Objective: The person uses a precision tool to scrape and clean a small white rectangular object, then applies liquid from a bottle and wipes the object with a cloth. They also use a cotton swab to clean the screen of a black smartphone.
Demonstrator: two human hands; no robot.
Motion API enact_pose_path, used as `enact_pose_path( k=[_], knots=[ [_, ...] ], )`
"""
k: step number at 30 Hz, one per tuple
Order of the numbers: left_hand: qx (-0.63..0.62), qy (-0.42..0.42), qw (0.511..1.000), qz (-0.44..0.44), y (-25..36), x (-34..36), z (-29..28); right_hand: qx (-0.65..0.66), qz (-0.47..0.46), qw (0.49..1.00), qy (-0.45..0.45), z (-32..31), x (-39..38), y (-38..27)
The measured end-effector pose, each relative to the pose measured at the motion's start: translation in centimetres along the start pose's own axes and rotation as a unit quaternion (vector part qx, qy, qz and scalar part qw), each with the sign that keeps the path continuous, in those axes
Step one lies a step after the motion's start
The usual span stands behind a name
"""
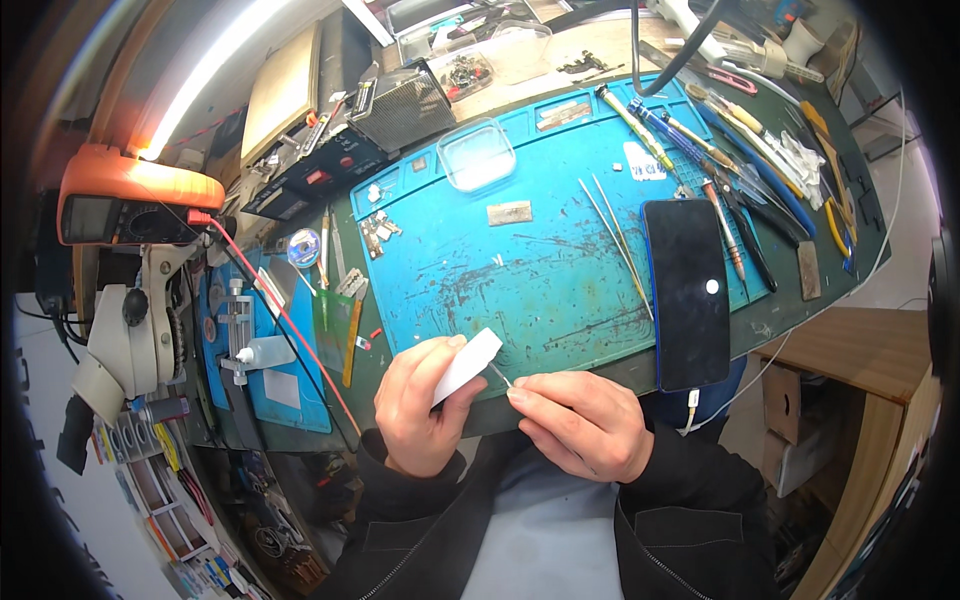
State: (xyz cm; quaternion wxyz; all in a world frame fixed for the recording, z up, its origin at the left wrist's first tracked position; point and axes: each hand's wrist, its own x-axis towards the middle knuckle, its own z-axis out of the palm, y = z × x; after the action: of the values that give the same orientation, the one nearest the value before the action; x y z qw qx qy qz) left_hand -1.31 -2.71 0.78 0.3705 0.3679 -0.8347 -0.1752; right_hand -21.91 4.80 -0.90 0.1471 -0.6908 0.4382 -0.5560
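Note:
My left hand (418,412) is closed around a small white block (467,368) with flat sides, tilted up over the near edge of the blue work mat (440,290). My right hand (580,422) is beside it, thumb and forefinger pinched on a thin grey metal pin (499,375). The pin's far end meets the block's right side; whether it goes in cannot be seen. Right of my hands lies a dark smartphone (686,300), a white charging cable (692,405) plugged into its lower end. A pair of tweezers (620,245) rests left of the phone.
An orange multimeter (135,200) with red and black leads stands at the left, near a clear bottle (268,350). Farther back are a clear plastic box (477,155) and a metal plate (510,212). Screwdrivers and pliers (745,235) crowd the right. A wooden cabinet (850,350) stands beyond.

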Motion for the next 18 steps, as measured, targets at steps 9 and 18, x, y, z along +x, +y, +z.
enact_pose_path(
  k=[9,18],
  knots=[
    [-0.001,-0.006,1.0,-0.01,-0.19,-0.13,0.1,-0.008,0.0,1.0,0.011,0.36,-0.09,0.31],
    [-0.005,-0.002,1.0,-0.009,-0.08,0.03,0.17,-0.016,-0.003,1.0,0.011,0.37,-0.02,0.12]
  ],
)
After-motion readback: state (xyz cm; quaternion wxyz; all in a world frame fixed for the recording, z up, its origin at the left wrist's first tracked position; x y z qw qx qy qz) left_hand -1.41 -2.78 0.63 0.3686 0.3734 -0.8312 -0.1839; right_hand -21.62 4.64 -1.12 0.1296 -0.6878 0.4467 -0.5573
